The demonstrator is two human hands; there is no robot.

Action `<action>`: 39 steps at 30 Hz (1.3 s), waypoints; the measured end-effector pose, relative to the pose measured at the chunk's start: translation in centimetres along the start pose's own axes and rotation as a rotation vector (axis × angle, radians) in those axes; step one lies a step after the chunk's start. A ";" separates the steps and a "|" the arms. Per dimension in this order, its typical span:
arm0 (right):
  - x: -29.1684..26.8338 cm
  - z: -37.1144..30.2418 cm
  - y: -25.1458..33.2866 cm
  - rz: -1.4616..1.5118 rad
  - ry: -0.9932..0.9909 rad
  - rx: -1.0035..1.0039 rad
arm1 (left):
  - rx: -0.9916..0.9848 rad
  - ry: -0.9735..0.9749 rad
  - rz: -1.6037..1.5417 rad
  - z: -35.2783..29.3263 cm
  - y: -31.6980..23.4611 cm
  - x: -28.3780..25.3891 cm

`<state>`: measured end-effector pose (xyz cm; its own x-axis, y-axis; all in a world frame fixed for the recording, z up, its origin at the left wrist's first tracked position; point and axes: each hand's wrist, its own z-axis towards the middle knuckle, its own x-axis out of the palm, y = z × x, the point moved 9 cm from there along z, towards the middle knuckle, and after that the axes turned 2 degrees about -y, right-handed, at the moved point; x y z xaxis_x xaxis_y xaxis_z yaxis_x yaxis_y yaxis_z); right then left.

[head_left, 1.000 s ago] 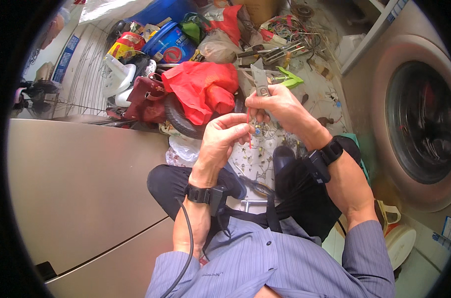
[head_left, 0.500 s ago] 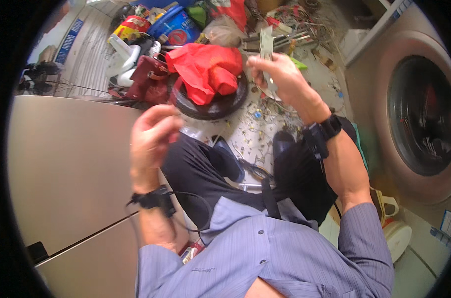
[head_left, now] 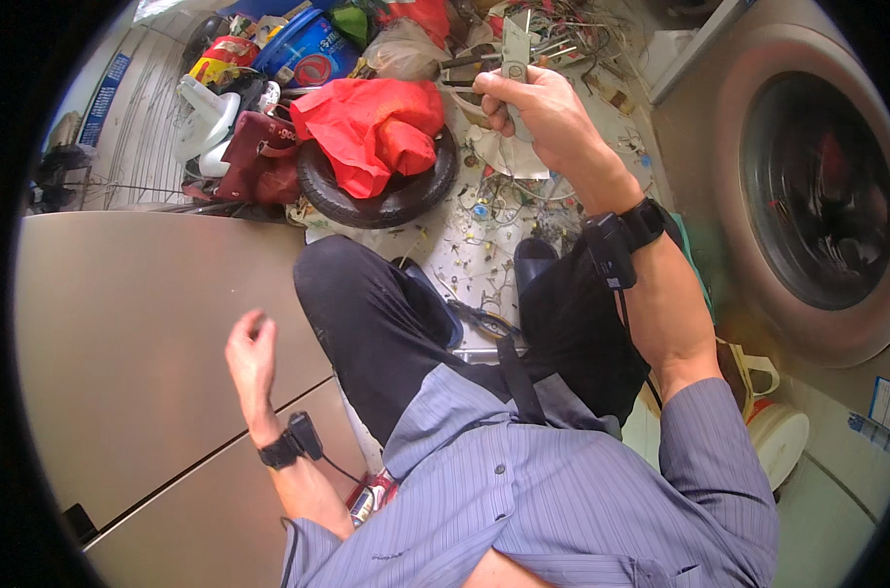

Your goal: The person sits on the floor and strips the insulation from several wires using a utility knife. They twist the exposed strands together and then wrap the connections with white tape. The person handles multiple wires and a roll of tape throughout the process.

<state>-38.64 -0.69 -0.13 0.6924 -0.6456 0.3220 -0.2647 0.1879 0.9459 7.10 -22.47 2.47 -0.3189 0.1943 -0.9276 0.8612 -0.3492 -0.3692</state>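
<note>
My right hand (head_left: 543, 108) is raised above the littered floor, thumb and fingers closed on a flat, pale grey metal piece (head_left: 515, 47). Its upper end sticks up past my fingertips; my fingers hide the lower part. At the left, my left hand (head_left: 252, 358) is held over a smooth beige cabinet panel (head_left: 151, 323). Its fingers are curled in toward the thumb, and anything between them is too small or hidden to make out. Both wrists wear black straps with small dark devices.
A black tyre (head_left: 367, 210) with a red cloth bag (head_left: 371, 127) on it lies ahead. Beside it are a dark red bag (head_left: 259, 157) and a blue tub (head_left: 313, 49). Wires and small parts litter the floor (head_left: 484, 250). A front-loading washing machine (head_left: 808, 196) stands right.
My left hand has come down and left, away from my knee, to over the beige panel. My right hand has shifted slightly up and left, still gripping the metal piece. The view has shifted too.
</note>
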 end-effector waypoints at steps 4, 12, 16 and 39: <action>-0.1 0.0 0.1 -0.004 -0.012 -0.008 | 0.176 -0.120 -0.208 3.0 -9.9 -2.6; -1.0 0.6 1.6 0.178 -0.058 -0.034 | 0.490 0.402 -0.221 10.4 -25.8 18.3; -2.1 0.0 2.6 0.211 -0.085 0.014 | 0.261 0.773 -0.293 10.2 -21.3 35.4; -3.0 0.9 -0.4 -0.098 -0.186 0.216 | 0.225 0.610 -0.295 5.4 -19.8 55.3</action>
<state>-41.26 0.47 -1.48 0.5925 -0.7809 0.1976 -0.3531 -0.0314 0.9351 -29.70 -9.74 -41.81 -0.1907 0.7651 -0.6150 0.6498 -0.3712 -0.6633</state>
